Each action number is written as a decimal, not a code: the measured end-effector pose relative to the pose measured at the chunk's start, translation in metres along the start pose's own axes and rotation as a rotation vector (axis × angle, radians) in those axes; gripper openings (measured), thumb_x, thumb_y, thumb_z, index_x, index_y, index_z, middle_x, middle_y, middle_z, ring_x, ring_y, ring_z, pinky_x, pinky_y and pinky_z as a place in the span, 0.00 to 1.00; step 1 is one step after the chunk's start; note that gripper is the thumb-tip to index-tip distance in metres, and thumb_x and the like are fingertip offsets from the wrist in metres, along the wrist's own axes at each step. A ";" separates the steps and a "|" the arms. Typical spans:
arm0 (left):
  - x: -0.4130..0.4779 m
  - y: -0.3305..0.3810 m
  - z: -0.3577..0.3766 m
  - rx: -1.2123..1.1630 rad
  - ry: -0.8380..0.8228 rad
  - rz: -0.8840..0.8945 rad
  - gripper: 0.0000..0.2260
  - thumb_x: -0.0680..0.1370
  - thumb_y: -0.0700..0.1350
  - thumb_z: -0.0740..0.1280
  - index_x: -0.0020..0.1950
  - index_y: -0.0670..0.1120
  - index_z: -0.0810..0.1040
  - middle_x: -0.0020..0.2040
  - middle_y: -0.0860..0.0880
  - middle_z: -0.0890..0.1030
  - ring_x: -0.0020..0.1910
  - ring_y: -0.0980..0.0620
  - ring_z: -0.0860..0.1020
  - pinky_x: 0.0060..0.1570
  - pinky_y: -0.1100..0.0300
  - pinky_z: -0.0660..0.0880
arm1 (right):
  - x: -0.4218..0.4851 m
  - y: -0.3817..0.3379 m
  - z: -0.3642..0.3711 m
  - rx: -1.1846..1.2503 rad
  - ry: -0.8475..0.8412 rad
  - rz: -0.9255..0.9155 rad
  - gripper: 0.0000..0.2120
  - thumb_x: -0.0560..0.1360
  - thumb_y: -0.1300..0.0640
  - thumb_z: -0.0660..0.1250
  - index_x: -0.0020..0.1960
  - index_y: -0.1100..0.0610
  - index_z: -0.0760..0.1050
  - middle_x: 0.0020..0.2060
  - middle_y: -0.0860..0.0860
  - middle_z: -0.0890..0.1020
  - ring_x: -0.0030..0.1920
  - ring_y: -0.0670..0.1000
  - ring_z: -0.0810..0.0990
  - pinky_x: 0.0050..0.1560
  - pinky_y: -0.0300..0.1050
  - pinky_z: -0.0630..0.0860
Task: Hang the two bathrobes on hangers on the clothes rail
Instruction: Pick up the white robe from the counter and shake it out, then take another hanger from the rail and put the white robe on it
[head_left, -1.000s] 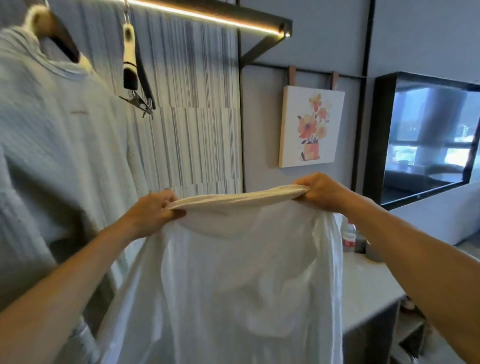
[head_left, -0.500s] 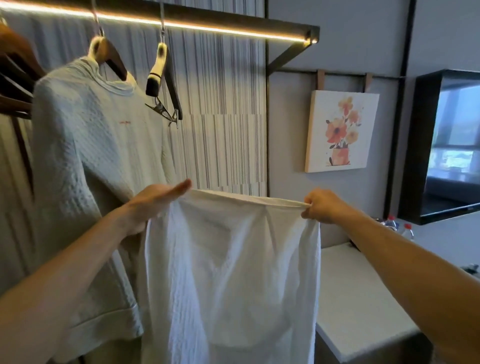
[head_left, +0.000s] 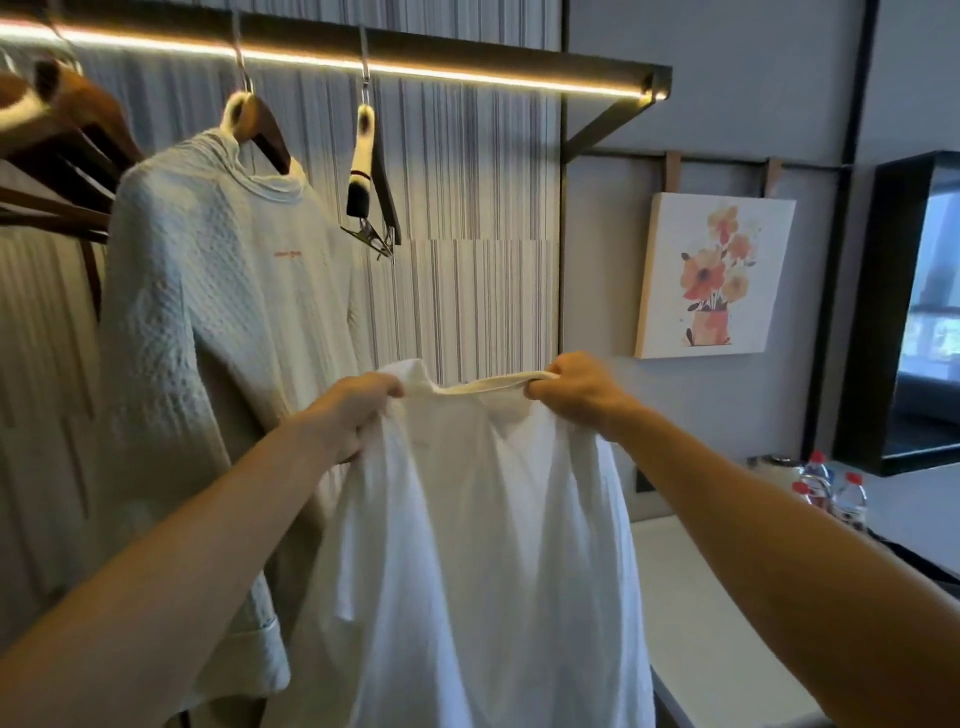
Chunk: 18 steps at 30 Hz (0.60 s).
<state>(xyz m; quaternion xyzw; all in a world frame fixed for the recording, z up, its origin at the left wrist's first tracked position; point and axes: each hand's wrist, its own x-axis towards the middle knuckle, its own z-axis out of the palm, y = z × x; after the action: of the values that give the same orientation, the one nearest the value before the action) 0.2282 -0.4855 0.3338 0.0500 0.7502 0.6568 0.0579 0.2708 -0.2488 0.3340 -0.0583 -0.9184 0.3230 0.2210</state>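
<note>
Since the earlier frames the view has swung left and upward, bringing the clothes rail (head_left: 467, 49) and its hangers fully into sight, and the two hands have drawn closer together along the collar. The left hand (head_left: 353, 410) is clenched on a bunch of cloth at the left of the collar; the right hand (head_left: 571, 387) pinches the collar band at its right end. Between them the white bathrobe (head_left: 483, 561) hangs in front of the person, collar uppermost and roughly level, its long axis vertical, the body falling straight down out of frame. One textured bathrobe (head_left: 208, 322) is already on a wooden hanger on the rail, so the first half of the task appears complete. The step in hand is judged to be presenting the second robe for hanging. An empty hanger (head_left: 371, 176) hangs just right of the hung robe, above and behind the held collar. The next move would call for freeing one hand to take that hanger and feeding its arms into the shoulders. A desk (head_left: 701, 597) stands to the right.
</note>
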 end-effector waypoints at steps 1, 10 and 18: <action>-0.005 0.004 0.006 -0.023 -0.067 0.036 0.09 0.76 0.42 0.66 0.53 0.39 0.78 0.44 0.40 0.81 0.40 0.43 0.80 0.40 0.53 0.78 | 0.000 -0.012 0.005 0.005 -0.011 -0.029 0.11 0.72 0.54 0.69 0.37 0.60 0.78 0.31 0.54 0.76 0.34 0.52 0.74 0.37 0.47 0.71; -0.027 0.014 0.005 0.132 -0.368 0.532 0.15 0.72 0.40 0.74 0.58 0.44 0.79 0.49 0.42 0.85 0.49 0.47 0.84 0.47 0.58 0.80 | -0.001 -0.115 0.008 0.052 -0.214 -0.170 0.11 0.75 0.54 0.67 0.47 0.64 0.79 0.36 0.54 0.77 0.37 0.49 0.76 0.36 0.38 0.73; -0.018 0.054 -0.034 0.003 0.202 0.441 0.09 0.71 0.40 0.71 0.50 0.40 0.79 0.40 0.45 0.77 0.36 0.50 0.75 0.32 0.60 0.69 | 0.026 -0.201 -0.021 -0.311 -0.030 -0.293 0.15 0.77 0.49 0.67 0.36 0.56 0.71 0.33 0.54 0.79 0.30 0.48 0.78 0.30 0.39 0.74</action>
<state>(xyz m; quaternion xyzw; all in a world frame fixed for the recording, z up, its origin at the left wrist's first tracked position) 0.2403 -0.5142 0.3917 0.1467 0.7242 0.6538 -0.1626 0.2640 -0.3877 0.4825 0.0473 -0.9591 0.1426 0.2401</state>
